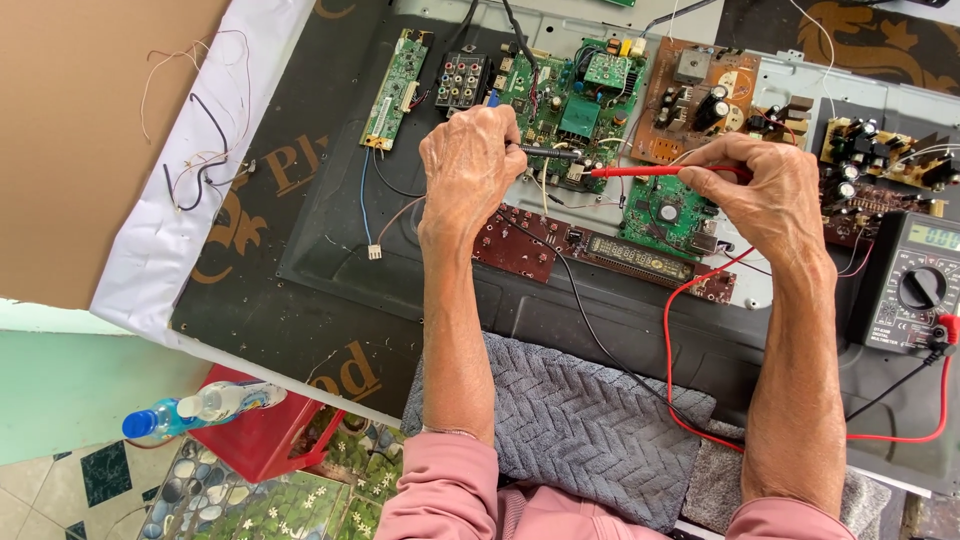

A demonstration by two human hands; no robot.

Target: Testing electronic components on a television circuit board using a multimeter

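Note:
My left hand (470,165) grips a black test probe (548,153), its tip pointing right onto a green circuit board (575,95). My right hand (765,190) pinches a red test probe (640,171), whose tip points left and meets the same spot near the board's lower edge. Red and black leads run down across a grey towel (590,425) and over to a black multimeter (915,285) at the right. Both boards lie inside an opened grey metal chassis (330,240).
A brown power board (695,95), a narrow green board (395,88), a dark red strip board (600,255) and another board (885,150) surround the hands. Loose wires (200,160) lie at left. A plastic bottle (200,408) rests on a red stool (262,440) below the table edge.

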